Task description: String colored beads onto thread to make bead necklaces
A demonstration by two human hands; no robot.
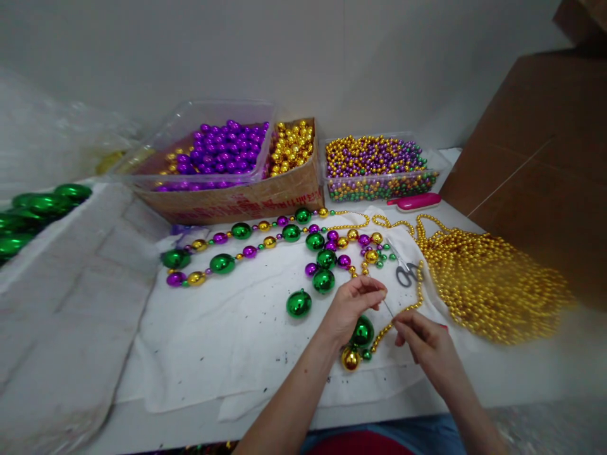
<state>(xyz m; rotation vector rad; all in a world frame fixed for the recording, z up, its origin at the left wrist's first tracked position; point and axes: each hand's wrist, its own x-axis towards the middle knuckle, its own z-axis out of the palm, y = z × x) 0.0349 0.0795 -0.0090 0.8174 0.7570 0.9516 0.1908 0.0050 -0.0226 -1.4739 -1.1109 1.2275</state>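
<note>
In the head view, my left hand [351,304] is closed in a pinch at one end of a thin straight strand [388,308]. My right hand [424,341] pinches the other end; whether it is a needle or a thread, I cannot tell. Just below my left hand lie a large green ball [362,332], a gold ball [350,359] and a small green bead [367,355]. A string of small gold beads [418,297] curves past my right fingers toward them. Loose purple, gold and green balls lie beyond my hands, among them a green ball [298,304].
Grey-handled scissors [404,275] lie beyond my right hand, near a heap of gold bead strings [493,284]. A finished-looking strand with green balls [222,263] stretches left on the white cloth [227,341]. Behind stand a cardboard box [237,205], a clear bead tub [379,189] and a pink tool [418,202].
</note>
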